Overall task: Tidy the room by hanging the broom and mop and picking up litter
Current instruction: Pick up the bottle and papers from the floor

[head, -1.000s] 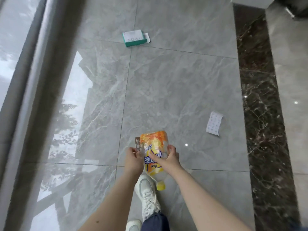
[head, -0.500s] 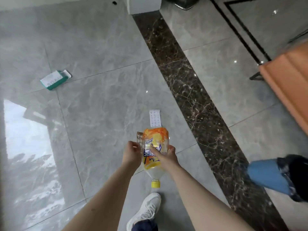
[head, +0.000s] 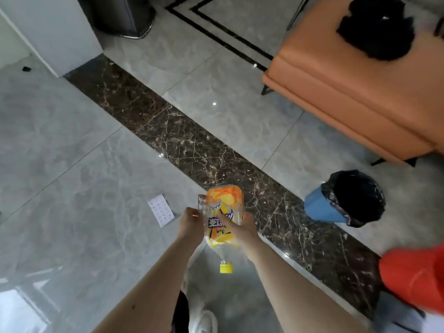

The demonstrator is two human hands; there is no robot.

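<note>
Bottle (head: 222,221), clear plastic with an orange label, apparently empty: probably light, thin-walled, easily dented, a little slick on the label, so best taken around the labelled body rather than the narrow neck. Held upside down above the floor (head: 72,164), yellow cap (head: 226,268) pointing down, base upward. Gripped between both hands: left hand (head: 191,223) closed on its left side, right hand (head: 237,225) wrapped across the label. Paper slip (head: 161,210) flat on the floor just left of the hands; lined bin (head: 346,198) well off to the right.
</note>
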